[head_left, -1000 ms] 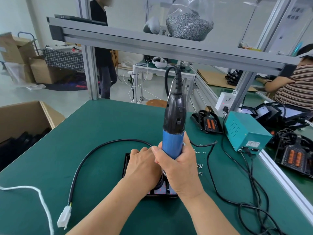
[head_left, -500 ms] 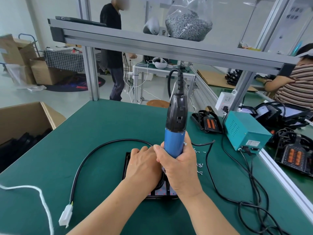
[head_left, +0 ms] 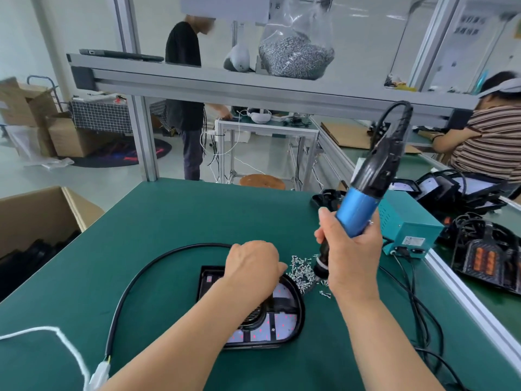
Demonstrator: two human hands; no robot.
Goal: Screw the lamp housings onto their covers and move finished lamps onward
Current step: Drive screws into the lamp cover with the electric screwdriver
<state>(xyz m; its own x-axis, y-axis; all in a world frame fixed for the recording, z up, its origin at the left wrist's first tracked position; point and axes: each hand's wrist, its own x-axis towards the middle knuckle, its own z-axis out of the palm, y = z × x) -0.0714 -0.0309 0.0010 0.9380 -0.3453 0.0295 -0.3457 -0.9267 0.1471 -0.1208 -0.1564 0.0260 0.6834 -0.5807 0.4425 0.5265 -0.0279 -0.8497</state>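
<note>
Driver comes off the lamp, lower centre, as the right hand, wrapped round it, dips its tip into the screws just right, left hand curled atop the lamp, grip unclear, so another screw looks due.

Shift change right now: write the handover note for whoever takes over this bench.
Left hand: over the black D-shaped lamp housing, at the edge of the loose pile of small silver screws; whether it pinches one is hidden.
Right hand: grips the blue-and-black electric screwdriver, tilted, bit down at that pile, off the lamp.
Lamp lies on the green table mat, its black cable looping left.
Done: screws already seated cannot be told.
Left: load a screw, drive the rest, move the lamp onward.
</note>
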